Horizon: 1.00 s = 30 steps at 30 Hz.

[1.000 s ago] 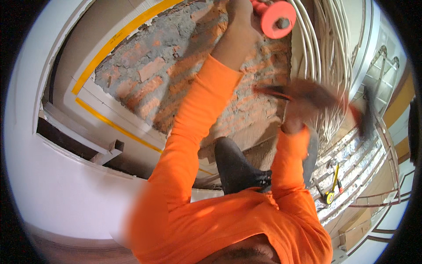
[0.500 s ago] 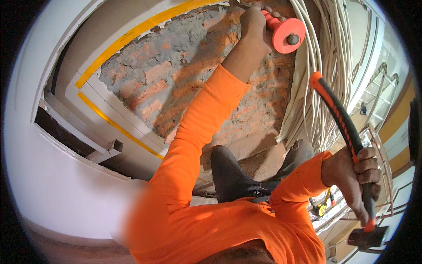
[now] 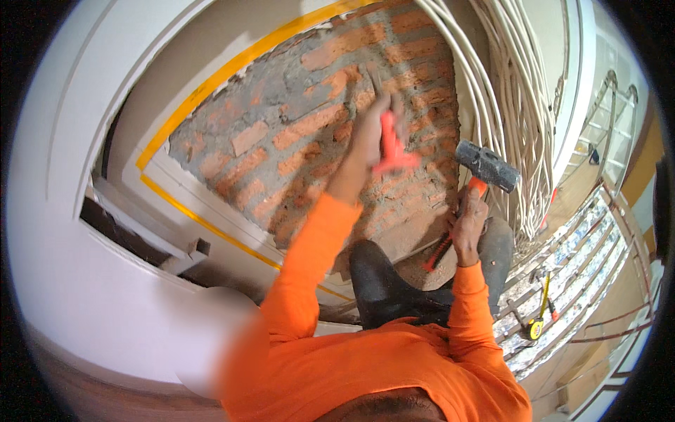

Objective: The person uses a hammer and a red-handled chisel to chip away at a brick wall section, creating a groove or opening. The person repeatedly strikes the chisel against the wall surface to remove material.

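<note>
My left hand [image 3: 367, 135] is closed round a chisel with a red grip and round hand guard [image 3: 394, 160]. The chisel's thin metal end reaches up toward the exposed brick wall [image 3: 302, 133]; blur hides whether its tip touches. My right hand [image 3: 468, 224] grips a club hammer [image 3: 488, 166] high on its black and orange handle, close under the dark metal head. Head uppermost, the hammer stands beside the cables, with its handle end slanting down above my knees. A wide gap separates the two tools.
Pale cables [image 3: 517, 112] hang in a thick bundle right of the brick. Yellow tape [image 3: 204, 81] edges the opening in the wall board. On the slatted platform [image 3: 583, 260] at right lies a yellow tape measure [image 3: 536, 328]. A ladder [image 3: 610, 119] stands farther back.
My left hand has come down and nearer with the chisel. The hammer has swung from the far lower right to the middle, its head turning from low to uppermost.
</note>
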Each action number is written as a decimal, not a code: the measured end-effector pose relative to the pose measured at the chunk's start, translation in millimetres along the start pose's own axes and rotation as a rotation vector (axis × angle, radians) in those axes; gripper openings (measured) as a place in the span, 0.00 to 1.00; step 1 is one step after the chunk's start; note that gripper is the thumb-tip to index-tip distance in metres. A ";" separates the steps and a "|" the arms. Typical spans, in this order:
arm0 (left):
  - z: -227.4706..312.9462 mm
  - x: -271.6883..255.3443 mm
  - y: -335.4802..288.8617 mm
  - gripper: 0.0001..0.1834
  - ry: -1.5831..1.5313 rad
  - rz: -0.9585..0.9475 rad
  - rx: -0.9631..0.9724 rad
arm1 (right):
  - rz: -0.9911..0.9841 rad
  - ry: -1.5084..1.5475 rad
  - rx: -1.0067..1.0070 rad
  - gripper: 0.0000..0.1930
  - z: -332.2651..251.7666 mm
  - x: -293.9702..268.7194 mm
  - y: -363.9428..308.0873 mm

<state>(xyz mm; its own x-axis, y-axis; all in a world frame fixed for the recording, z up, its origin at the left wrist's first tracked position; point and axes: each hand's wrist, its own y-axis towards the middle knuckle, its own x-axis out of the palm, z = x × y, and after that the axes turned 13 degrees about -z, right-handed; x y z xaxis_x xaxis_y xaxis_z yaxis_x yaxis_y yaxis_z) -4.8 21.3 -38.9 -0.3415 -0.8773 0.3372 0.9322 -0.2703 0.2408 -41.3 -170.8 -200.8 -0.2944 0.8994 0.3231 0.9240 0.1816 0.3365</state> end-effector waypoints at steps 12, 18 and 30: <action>-311.1 -39.1 -191.1 0.13 -0.006 0.378 -0.856 | -0.020 -0.273 0.135 0.30 -16.7 -89.3 -60.7; -365.0 -23.2 -239.0 0.16 0.124 0.159 -0.514 | 0.015 -0.153 0.101 0.24 4.8 -112.8 -99.6; -242.4 -71.6 -201.8 0.38 0.678 -0.102 -1.094 | -0.222 0.170 0.376 0.16 7.7 -118.2 -111.7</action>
<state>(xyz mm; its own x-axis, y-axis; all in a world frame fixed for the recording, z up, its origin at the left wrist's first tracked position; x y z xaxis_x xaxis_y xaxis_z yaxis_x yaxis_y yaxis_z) -139.3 42.5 -332.3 -0.5879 -0.7716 -0.2429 0.6289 -0.2471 -0.7372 -107.9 -294.4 -283.4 -0.5014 0.7505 0.4305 0.8495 0.5215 0.0802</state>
